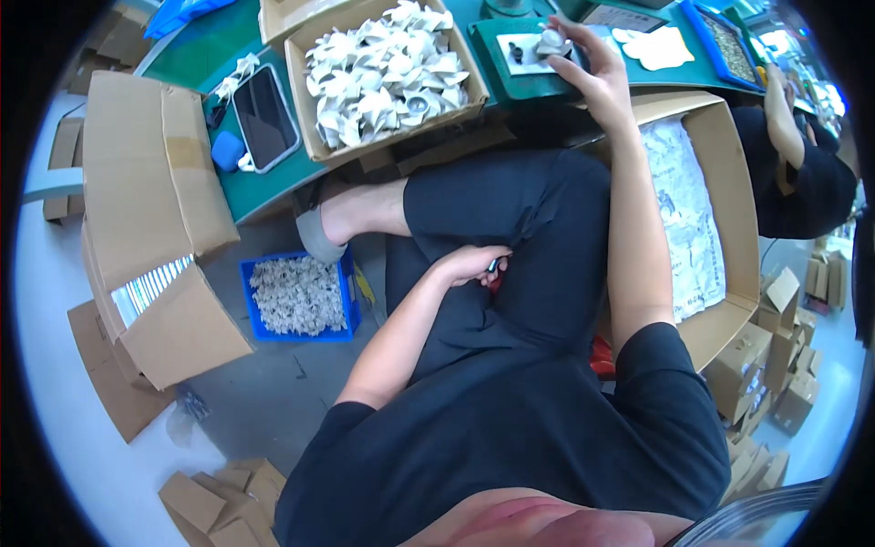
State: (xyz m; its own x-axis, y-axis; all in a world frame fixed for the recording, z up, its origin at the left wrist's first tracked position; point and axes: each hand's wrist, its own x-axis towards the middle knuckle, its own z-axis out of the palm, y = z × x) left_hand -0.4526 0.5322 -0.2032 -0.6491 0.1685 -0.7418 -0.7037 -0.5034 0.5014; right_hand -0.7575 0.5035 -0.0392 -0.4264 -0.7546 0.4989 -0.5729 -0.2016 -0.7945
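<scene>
My right hand (597, 73) reaches over the green press-like fixture (529, 87) on the table. Its thumb and fingers are closed round a small pale grey-white part (552, 43), which looks like one of the small impellers. Beside that part, a small black piece (516, 53) stands on the fixture's light plate. Down in my lap, my left hand (472, 264) is curled round a small dark object (494, 265), mostly hidden by the fingers. An open cardboard box (314, 150) of white impellers (387, 77) stands left of the fixture.
A phone (265, 118) lies left of the impeller box. A blue bin (299, 336) of greyish parts sits on the floor. Large open cartons (150, 164) flank me, the right carton (720, 173) close to my right forearm. Another person (793, 155) works at far right, near a blue tray (720, 46).
</scene>
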